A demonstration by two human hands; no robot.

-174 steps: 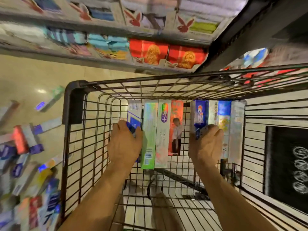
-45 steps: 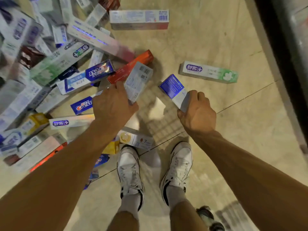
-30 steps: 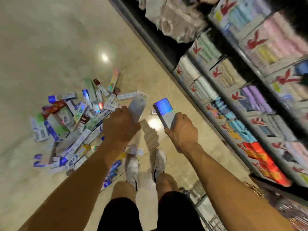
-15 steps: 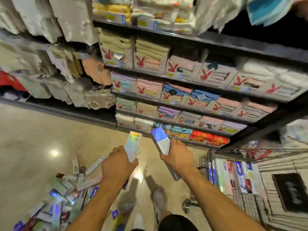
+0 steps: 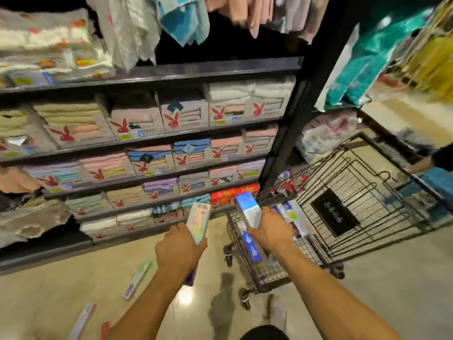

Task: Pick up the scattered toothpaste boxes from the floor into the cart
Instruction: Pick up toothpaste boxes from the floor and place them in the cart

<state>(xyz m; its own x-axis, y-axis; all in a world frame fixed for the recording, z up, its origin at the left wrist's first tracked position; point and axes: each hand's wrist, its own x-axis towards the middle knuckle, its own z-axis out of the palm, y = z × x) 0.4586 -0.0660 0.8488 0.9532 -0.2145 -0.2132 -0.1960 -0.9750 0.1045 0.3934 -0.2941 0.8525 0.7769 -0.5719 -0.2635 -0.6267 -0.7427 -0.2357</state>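
Note:
My left hand (image 5: 180,251) grips a shiny pale toothpaste box (image 5: 199,222), held upright in front of the shelving. My right hand (image 5: 270,231) grips a blue-and-white toothpaste box (image 5: 247,208) at the near left corner of the black wire cart (image 5: 355,192). Several toothpaste boxes (image 5: 291,217) stand in a row inside the cart, partly hidden by my right hand. On the floor at lower left lie a green-white box (image 5: 137,278) and a pale box (image 5: 82,320).
Shelves of folded towels in boxes (image 5: 152,153) fill the wall ahead, close to the cart's left side. Towels hang above. A dark shelf post (image 5: 286,143) stands behind the cart. My shoe (image 5: 275,312) is on the beige floor below the cart.
After lifting both boxes from the floor pile, I have turned right. The cart has come closer and both hands with their boxes have moved toward it.

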